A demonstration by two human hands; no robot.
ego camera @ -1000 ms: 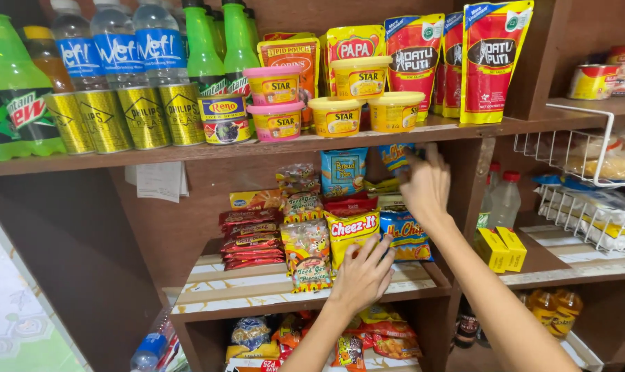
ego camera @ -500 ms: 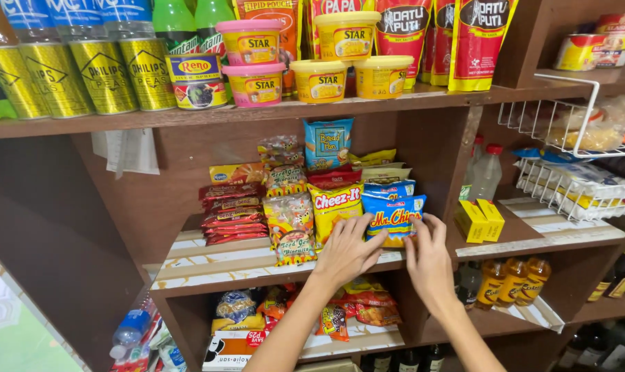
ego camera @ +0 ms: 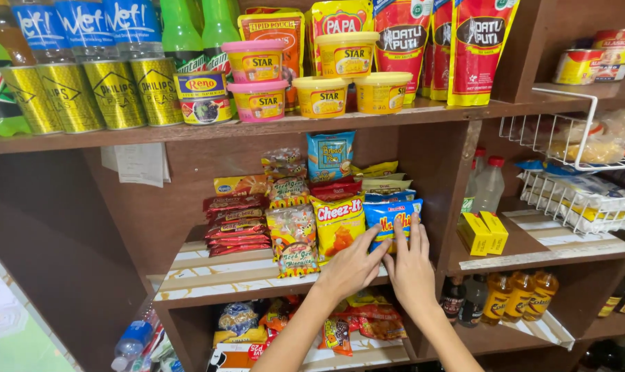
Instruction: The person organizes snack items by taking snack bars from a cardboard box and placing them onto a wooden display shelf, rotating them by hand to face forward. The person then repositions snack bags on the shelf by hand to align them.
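Reaching into the middle shelf (ego camera: 209,279), both hands now meet at the front of the snack row; a second ago the right one was up near the top of the stack, and it has come down beside the left. Going from the left, a pile of flat red packets (ego camera: 235,224) and a clear bag of biscuits (ego camera: 295,241) stand untouched. Next, the left hand (ego camera: 350,270) lies with fingers loosely spread, fingertips touching the lower edge of the yellow cheese-snack bag (ego camera: 339,224). Just beside it, the right hand (ego camera: 409,269) has its fingers straight and close together, resting flat against the blue snack bag (ego camera: 393,213), which stands upright at the shelf's front edge. Neither hand closes around anything. Farther right sit two small yellow boxes (ego camera: 485,233).
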